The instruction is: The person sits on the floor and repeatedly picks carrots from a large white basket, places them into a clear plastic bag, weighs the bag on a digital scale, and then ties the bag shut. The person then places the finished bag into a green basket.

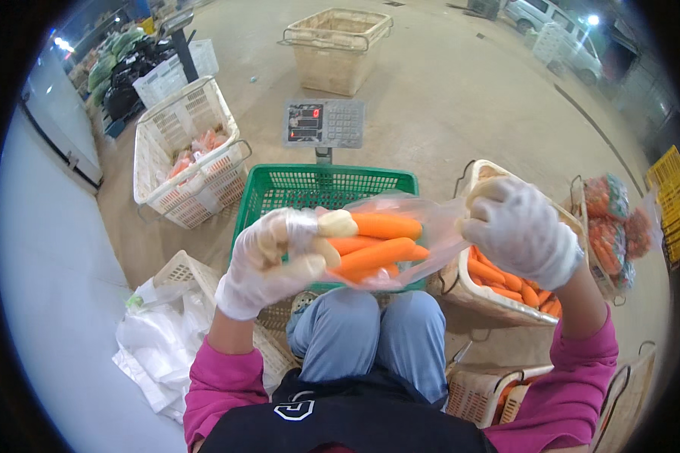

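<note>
Several orange carrots (381,253) are bunched in a clear plastic bag (442,234), held up over a green plastic basket (257,196). My left hand (268,260), in a white glove with cream fingertips, grips the bag of carrots at its left end, the fingers reaching over the carrots. On the other side my right hand (521,230), gloved alike, is closed on the bag's stretched-out end, above a cream crate of loose carrots (506,279). Behind the basket stands a scale display (323,123) with red digits.
At left, a cream crate (166,151) holds bagged carrots. White plastic bags (155,347) drape over a crate by my left knee. Filled bags (608,226) are stacked at far right, near yellow crates (666,200). A large cream tub (336,53) stands ahead.
</note>
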